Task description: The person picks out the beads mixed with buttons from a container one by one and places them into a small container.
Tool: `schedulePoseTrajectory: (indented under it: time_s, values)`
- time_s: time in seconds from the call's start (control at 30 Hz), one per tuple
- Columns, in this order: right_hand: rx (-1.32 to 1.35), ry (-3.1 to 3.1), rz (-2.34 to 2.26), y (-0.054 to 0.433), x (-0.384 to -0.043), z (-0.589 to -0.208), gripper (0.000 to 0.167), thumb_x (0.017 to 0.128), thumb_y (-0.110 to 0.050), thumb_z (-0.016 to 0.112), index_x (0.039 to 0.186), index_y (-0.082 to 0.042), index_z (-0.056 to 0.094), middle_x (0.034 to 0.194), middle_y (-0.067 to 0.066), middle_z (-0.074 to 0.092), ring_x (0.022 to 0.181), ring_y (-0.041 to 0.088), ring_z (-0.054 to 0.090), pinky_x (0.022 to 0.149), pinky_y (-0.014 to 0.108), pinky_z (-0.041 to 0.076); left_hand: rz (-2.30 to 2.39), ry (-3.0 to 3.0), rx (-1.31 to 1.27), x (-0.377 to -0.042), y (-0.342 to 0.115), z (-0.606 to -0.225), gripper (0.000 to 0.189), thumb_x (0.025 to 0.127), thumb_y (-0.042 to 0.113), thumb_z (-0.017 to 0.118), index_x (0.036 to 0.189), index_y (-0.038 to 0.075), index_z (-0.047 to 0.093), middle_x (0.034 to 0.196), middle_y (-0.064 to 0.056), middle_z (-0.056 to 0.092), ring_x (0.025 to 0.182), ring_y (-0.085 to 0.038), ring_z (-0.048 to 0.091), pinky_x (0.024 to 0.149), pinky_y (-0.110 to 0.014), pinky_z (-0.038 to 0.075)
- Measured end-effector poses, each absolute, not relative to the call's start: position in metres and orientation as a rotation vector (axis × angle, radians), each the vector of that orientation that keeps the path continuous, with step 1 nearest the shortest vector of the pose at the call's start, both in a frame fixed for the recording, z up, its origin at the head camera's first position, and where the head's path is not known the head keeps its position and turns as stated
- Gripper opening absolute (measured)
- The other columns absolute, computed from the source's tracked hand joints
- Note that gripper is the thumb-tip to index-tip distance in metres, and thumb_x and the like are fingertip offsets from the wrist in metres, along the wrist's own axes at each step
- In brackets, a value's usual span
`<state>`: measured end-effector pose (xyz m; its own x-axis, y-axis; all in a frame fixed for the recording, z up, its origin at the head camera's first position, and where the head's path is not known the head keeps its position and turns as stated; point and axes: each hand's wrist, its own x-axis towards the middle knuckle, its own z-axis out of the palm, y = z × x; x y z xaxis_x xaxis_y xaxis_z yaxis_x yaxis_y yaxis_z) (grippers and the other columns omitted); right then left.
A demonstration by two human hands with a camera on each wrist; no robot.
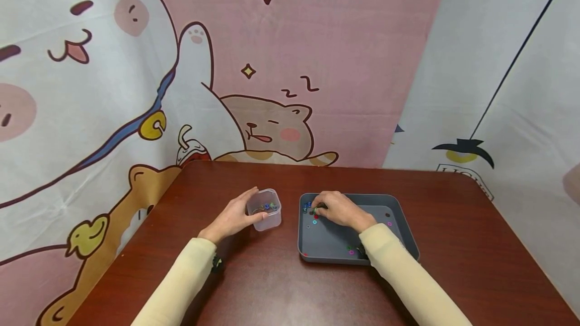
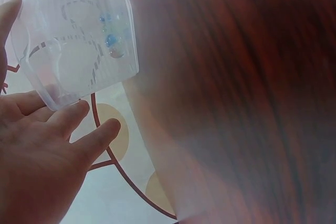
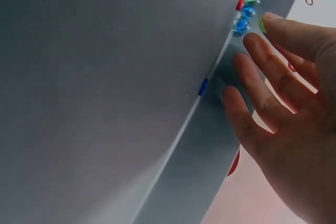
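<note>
My left hand (image 1: pixel 233 217) grips a small clear plastic box (image 1: pixel 267 222) by its sides, thumb at the near side and fingers behind. Several glass marbles (image 2: pixel 111 40) lie inside the box. Over the left part of a grey tray (image 1: pixel 326 243), my right hand (image 1: pixel 341 210) reaches down with bent fingers. In the right wrist view its thumb and index finger pinch a small green marble (image 3: pixel 262 23), mostly covered by the fingertips. Blue and green marbles (image 3: pixel 242 25) rest on the tray floor close to those fingertips, beside a small red piece (image 3: pixel 240 2).
Small coloured rings, such as a pink ring (image 1: pixel 351 252) and a cyan ring (image 1: pixel 314 222), are scattered in the tray. The tray's raised rim surrounds them. Box and tray stand side by side on a brown wooden table (image 1: pixel 281 291), with a printed cloth (image 1: pixel 344 64) behind.
</note>
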<state>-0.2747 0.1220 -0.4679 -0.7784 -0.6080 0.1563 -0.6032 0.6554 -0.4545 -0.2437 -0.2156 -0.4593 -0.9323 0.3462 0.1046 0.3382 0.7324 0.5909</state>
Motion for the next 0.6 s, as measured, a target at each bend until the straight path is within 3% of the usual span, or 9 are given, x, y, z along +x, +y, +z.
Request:
schedulePoseTrajectory:
  time_s: [0.6]
  values:
    - [-0.979, 2.887, -0.946, 0.114, -0.271, -0.447, 0.019, 0.097, -0.019, 0.075, 0.114, -0.011, 0.077, 0.114, 0.0, 0.071, 0.107, 0.018, 0.067, 0.094, 0.042, 0.055, 0.991, 2.904, 0.559, -0.243, -0.216, -0.458, 0.092, 0.089, 0.051, 0.079, 0.158, 0.004, 0.039, 0.163, -0.017, 0.038, 0.141, -0.035, 0.047, 0.114, -0.054, 0.04]
